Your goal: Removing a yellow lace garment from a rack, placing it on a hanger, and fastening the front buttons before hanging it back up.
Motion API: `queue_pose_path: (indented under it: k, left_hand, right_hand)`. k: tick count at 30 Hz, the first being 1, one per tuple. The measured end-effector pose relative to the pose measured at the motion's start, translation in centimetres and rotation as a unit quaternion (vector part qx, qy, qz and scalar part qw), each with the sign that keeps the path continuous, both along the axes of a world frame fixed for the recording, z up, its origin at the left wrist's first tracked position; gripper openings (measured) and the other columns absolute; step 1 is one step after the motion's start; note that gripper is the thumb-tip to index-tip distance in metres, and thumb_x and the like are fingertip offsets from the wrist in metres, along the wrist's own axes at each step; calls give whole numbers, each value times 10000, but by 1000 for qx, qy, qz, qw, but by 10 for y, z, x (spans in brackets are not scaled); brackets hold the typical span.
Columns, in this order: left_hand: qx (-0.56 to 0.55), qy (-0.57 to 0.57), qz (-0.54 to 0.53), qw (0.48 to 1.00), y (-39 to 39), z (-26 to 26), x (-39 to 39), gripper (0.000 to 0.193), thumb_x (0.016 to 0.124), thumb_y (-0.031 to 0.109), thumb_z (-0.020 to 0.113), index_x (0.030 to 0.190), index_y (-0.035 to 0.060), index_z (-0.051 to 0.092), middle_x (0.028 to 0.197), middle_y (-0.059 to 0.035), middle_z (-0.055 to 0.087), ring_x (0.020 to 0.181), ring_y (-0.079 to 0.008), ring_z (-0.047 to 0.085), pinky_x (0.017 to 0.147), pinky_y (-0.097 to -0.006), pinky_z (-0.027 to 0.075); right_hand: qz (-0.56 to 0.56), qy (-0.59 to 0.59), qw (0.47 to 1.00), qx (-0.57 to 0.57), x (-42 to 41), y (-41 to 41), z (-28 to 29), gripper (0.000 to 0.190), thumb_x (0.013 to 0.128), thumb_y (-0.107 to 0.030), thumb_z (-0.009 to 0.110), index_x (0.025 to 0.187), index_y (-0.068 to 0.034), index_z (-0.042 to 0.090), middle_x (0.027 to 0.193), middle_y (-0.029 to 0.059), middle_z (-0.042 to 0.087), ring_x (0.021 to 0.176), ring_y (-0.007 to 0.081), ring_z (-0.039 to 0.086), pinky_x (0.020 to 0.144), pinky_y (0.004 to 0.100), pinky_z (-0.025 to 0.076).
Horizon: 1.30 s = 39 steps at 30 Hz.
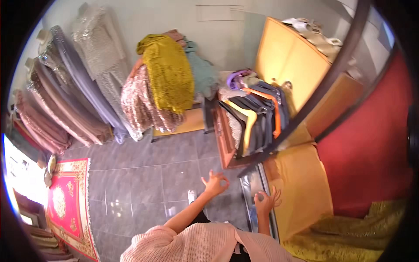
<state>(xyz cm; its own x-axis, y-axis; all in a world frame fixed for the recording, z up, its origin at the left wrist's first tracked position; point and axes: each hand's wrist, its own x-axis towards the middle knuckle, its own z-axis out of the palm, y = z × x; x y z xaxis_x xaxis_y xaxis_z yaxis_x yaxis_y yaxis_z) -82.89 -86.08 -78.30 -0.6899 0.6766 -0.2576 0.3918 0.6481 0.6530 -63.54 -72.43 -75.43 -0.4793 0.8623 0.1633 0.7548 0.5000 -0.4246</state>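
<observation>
My left hand (215, 185) is held out over the grey tiled floor (140, 183), thumb and forefinger curled into a ring and the other fingers spread. Nothing is in it. A similar ring is formed by my right hand (265, 201), also holding nothing, beside the metal-edged glass (251, 188) and a yellow-tan covered surface (302, 186). Ahead of both hands stands a reddish-brown wooden box (226, 144) filled with dark garments on hangers. A yellow hanger (250, 119) and an orange hanger (276, 113) lie among them.
A dark bar (314, 88) crosses diagonally at right, before a red surface (366, 147). Sequined dresses (98, 49) line the wall at left. Mustard fabric (168, 72) hangs near the back. A patterned red rug (68, 199) lies left; a light wooden cabinet (288, 59) stands back right.
</observation>
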Motion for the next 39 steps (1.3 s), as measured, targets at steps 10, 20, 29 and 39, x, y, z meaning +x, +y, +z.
queue_pose_path:
  k: [10, 20, 29, 39]
  left_hand:
    - [-85, 134, 177, 971, -153, 19, -283, 474, 706, 365, 675, 1151, 237, 572, 1404, -92, 268, 1336, -389, 96, 931, -741, 37]
    - [11, 335, 247, 909, -154, 112, -625, 471, 729, 283, 662, 1178, 197, 548, 1410, -112, 251, 1346, -376, 78, 944, -728, 45]
    - [70, 401, 294, 865, -106, 181, -927, 394, 715, 280, 634, 1100, 202, 612, 1406, -76, 302, 1355, -358, 71, 941, -725, 12]
    - [10, 310, 330, 892, -66, 175, -1101, 349, 732, 371, 638, 1046, 218, 649, 1377, -95, 346, 1335, -402, 101, 908, -756, 40]
  right_hand:
    - [255, 66, 963, 55, -387, -99, -36, 207, 635, -260, 680, 816, -160, 659, 1329, 65, 369, 1297, 333, 222, 960, 596, 184]
    - [356, 177, 910, 115, -785, -146, 68, 186, 704, -250, 657, 869, -164, 654, 1356, 53, 334, 1279, 334, 243, 937, 626, 181]
    - [387, 244, 879, 135, -1100, -111, 169, 211, 697, -221, 681, 901, -169, 662, 1358, 45, 322, 1284, 334, 225, 950, 619, 175]
    - [395, 28, 894, 207, -1343, -73, 184, 265, 759, -249, 698, 940, -69, 627, 1442, 77, 168, 1328, 336, 130, 982, 626, 203]
